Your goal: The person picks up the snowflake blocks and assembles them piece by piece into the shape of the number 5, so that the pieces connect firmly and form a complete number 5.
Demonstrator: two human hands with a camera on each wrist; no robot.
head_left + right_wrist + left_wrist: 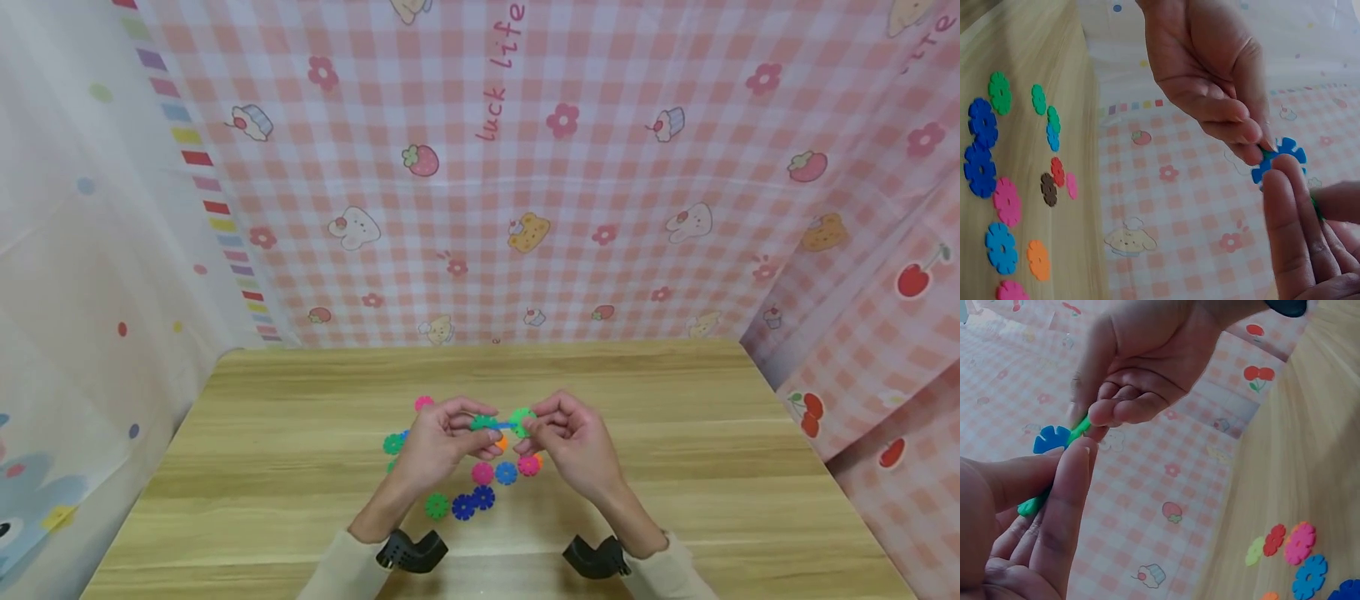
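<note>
Above the table, my left hand pinches a darker green snowflake disc between thumb and fingers. My right hand pinches a brighter green snowflake disc. Between the two sits a blue snowflake disc, seen edge-on in the head view and more face-on in the right wrist view. In the left wrist view the brighter green disc meets the blue disc. Fingers cover much of the joints, so how deep the slots engage cannot be seen.
Loose snowflake discs lie on the wooden table below the hands: dark blue, green, light blue, pink, orange, brown and red. A checked curtain hangs behind the table.
</note>
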